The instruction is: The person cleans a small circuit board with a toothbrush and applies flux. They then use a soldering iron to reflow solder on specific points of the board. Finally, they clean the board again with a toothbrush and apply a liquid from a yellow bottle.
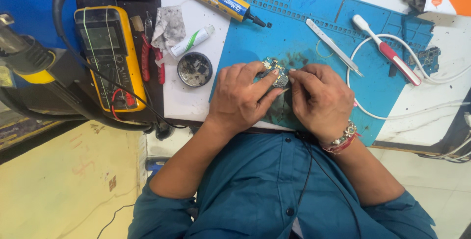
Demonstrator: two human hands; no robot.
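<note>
While both hands crowd over the blue work mat [314, 38], a small circuit board [273, 67] sits pinched between them near the mat's front edge. It looks light, thin and stiff, and probably fragile, with tiny parts on its face; the bare edges seem the safest place to grip it. The left hand [240, 96] curls nearly closed, thumb and fingers pressing the board from the left. The right hand [319, 96] is also mostly closed, fingertips meeting the board's right side; whether it holds a fine tool I cannot tell. Metal tweezers [333, 47] lie just beyond, and a yellow multimeter [110, 55] rests well off to the left.
</note>
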